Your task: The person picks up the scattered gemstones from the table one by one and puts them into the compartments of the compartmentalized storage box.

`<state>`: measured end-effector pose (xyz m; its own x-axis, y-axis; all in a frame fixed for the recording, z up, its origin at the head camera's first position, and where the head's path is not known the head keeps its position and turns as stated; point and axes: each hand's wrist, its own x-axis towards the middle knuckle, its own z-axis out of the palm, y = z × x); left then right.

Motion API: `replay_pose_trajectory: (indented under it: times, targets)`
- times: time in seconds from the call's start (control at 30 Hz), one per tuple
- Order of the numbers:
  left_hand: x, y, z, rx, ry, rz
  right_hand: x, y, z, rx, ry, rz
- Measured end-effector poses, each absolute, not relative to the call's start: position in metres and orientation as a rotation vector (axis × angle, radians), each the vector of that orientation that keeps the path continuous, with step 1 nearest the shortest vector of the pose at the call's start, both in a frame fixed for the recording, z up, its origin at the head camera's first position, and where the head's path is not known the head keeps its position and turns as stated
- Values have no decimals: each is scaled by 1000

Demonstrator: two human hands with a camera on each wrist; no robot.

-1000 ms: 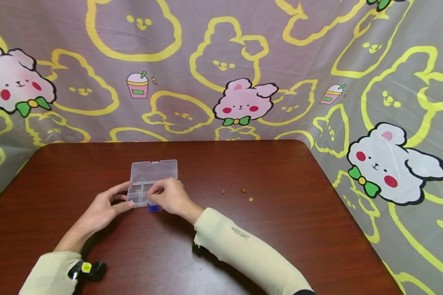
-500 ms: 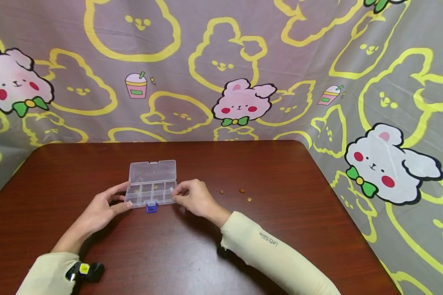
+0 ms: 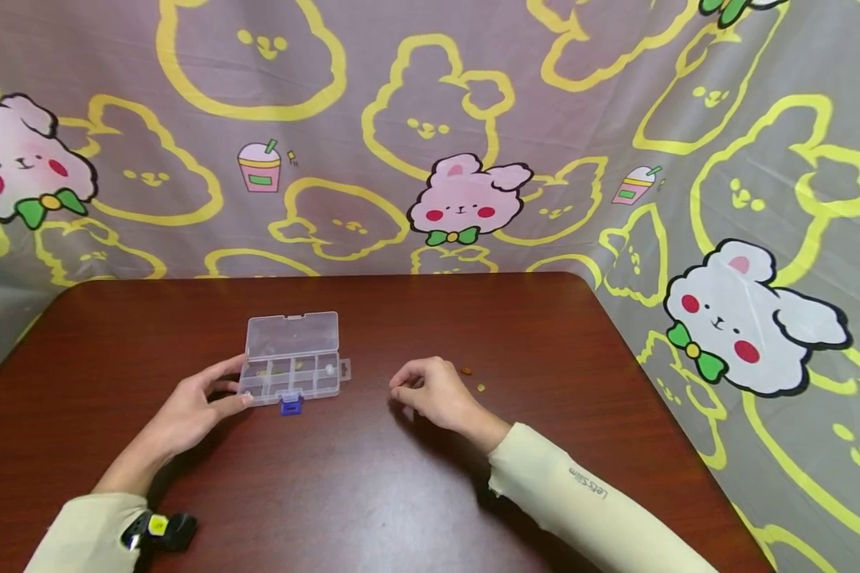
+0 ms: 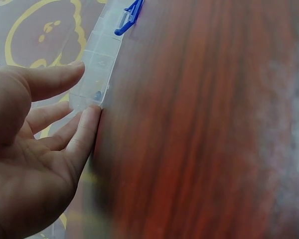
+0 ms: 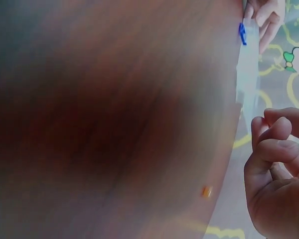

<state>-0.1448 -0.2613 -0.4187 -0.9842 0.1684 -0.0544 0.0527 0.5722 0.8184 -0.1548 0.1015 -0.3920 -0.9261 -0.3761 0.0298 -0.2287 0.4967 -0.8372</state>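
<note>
A clear plastic compartment box (image 3: 315, 389) stands with its lid (image 3: 292, 334) raised at the back. My left hand (image 3: 189, 410) holds its left end, thumb at the front corner and fingers along the side. Small yellowish pieces (image 3: 299, 365) lie in some back compartments, and a whitish piece (image 3: 330, 369) is in the back right one. My right hand (image 3: 437, 391) is to the right of the box, fingers loosely bent, with nothing visible between them. Just beyond it lie an orange-brown bead (image 3: 466, 371) and a yellow bead (image 3: 482, 387). Another bead is hidden by this hand.
A blue latch (image 3: 291, 406) hangs from the box's front, and a clear latch (image 3: 345, 368) sticks out at its right end. Everything rests on a dark wooden table (image 3: 373, 493). A patterned curtain (image 3: 373, 119) hangs behind the table and along the right side.
My right hand has left the box's compartments and moved right to the loose beads. The whitish piece in the back right compartment is now uncovered. My left hand stays on the box.
</note>
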Motion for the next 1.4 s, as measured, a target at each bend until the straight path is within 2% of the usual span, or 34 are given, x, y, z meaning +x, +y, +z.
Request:
replay_pose_trajectory:
  times: [0.8, 1.4]
  targets:
    - [-145, -261, -419, 201, 2666, 1405, -133, 208, -407, -405, 2652, -1476]
    - [-145, -262, -420, 221, 2672, 1420, -150, 231, -415, -276, 2704, -1401]
